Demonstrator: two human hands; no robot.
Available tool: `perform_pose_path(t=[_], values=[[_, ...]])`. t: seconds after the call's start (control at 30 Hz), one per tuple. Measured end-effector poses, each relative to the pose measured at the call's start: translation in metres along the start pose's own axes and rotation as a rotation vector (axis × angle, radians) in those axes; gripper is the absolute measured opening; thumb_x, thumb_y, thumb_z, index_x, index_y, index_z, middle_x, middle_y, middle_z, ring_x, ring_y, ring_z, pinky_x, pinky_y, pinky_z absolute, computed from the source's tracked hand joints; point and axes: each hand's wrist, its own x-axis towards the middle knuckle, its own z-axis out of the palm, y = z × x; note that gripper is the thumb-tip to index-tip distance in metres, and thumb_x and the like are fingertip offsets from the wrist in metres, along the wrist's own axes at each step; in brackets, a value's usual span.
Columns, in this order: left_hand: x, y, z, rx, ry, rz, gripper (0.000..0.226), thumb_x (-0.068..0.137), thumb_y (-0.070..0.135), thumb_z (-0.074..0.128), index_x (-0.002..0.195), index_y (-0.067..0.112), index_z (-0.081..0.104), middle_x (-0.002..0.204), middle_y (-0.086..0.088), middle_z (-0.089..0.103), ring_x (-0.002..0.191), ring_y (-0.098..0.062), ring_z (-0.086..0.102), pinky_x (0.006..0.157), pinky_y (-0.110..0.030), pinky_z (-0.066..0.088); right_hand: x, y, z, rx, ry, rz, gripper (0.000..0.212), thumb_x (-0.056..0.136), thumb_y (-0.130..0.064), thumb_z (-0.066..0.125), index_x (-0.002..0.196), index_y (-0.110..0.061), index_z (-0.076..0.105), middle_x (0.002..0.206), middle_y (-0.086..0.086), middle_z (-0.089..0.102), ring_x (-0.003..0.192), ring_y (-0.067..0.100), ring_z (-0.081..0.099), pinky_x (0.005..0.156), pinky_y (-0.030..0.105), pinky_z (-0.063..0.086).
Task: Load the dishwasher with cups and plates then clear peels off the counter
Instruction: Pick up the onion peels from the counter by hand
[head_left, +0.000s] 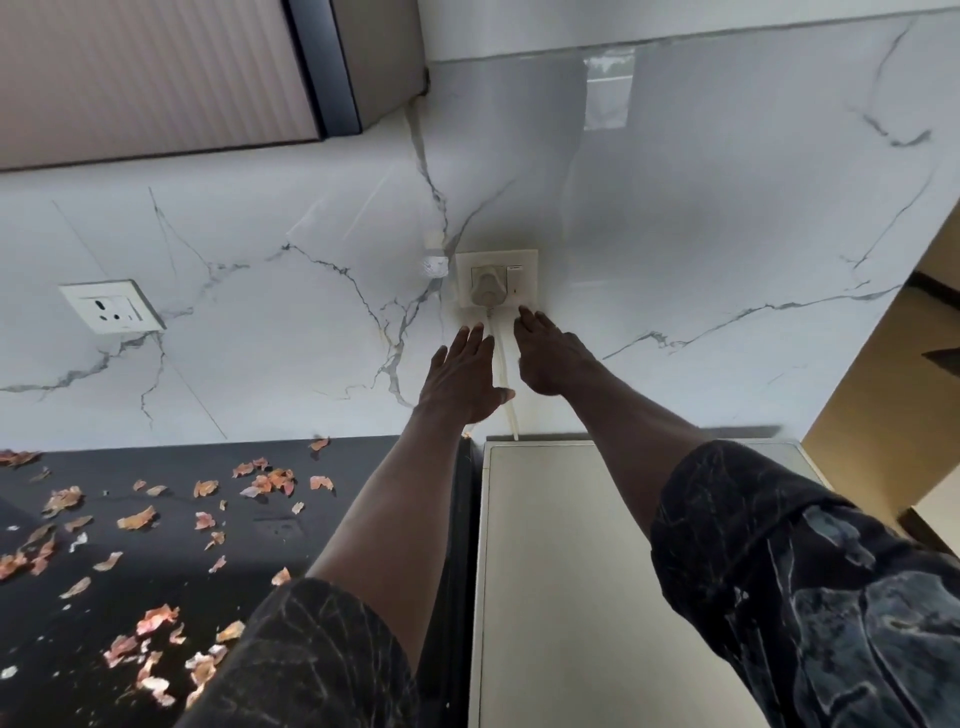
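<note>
Against the glossy, grey-veined marble wall, the left hand (462, 379) and right hand (550, 358) both reach up flat with fingers straight and holding nothing, either side of one thin white cord (503, 364) that drops from one rounded plug (488, 288) in a square socket plate (524, 260); the right fingertips lie at the plate's lower edge. A second socket plate (111, 306) sits well apart to the left. Dozens of thin, curled orange-pink peels (136, 518) litter the polished black counter (363, 467), whose right edge butts a smooth white flat-topped appliance (561, 571).
</note>
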Motion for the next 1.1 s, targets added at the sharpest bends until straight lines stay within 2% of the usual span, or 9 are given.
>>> perform_pose_path(t=[0.27, 0.57, 0.73, 0.93, 1.1], values=[[-0.030, 0.004, 0.018, -0.027, -0.035, 0.026, 0.088, 0.095, 0.050, 0.057, 0.159, 0.013, 0.010, 0.167, -0.001, -0.006, 0.154, -0.017, -0.008, 0.124, -0.043, 0.008, -0.052, -0.002, 0.020, -0.003, -0.053, 0.051, 0.066, 0.105, -0.022, 0.045, 0.160, -0.007, 0.013, 0.170, 0.005, -0.004, 0.157, 0.024, 0.002, 0.121, 0.050, 0.027], [-0.089, 0.017, 0.051, -0.045, -0.125, 0.037, 0.089, 0.094, 0.051, 0.057, 0.159, 0.014, 0.008, 0.167, -0.001, -0.006, 0.153, -0.018, -0.008, 0.125, -0.043, 0.005, -0.132, 0.001, 0.051, 0.028, -0.083, 0.115, 0.065, 0.105, -0.017, 0.043, 0.161, -0.008, 0.011, 0.170, 0.005, -0.004, 0.157, 0.023, 0.003, 0.122, 0.049, 0.024], [-0.159, 0.034, 0.067, -0.031, -0.151, 0.006, 0.091, 0.093, 0.052, 0.058, 0.159, 0.013, 0.009, 0.167, -0.004, -0.004, 0.154, -0.021, -0.006, 0.125, -0.045, 0.006, -0.203, -0.007, 0.066, 0.051, -0.099, 0.102, 0.064, 0.104, -0.018, 0.043, 0.161, -0.009, 0.015, 0.171, 0.004, -0.001, 0.157, 0.023, 0.006, 0.123, 0.049, 0.022], [-0.276, 0.069, 0.101, -0.074, -0.189, -0.075, 0.091, 0.093, 0.051, 0.061, 0.159, 0.014, 0.011, 0.167, -0.003, -0.002, 0.154, -0.020, -0.005, 0.125, -0.044, 0.005, -0.318, -0.022, 0.092, 0.074, -0.204, 0.076, 0.064, 0.106, -0.023, 0.042, 0.162, -0.010, 0.013, 0.171, 0.003, -0.002, 0.157, 0.023, 0.004, 0.124, 0.049, 0.017], [-0.378, 0.092, 0.144, -0.073, -0.272, -0.112, 0.091, 0.092, 0.053, 0.061, 0.159, 0.014, 0.013, 0.167, -0.003, 0.000, 0.154, -0.021, -0.003, 0.124, -0.045, 0.007, -0.415, -0.035, 0.136, 0.101, -0.283, 0.050, 0.062, 0.106, -0.025, 0.043, 0.160, -0.009, 0.017, 0.170, 0.005, 0.003, 0.156, 0.027, 0.009, 0.122, 0.051, 0.022]])
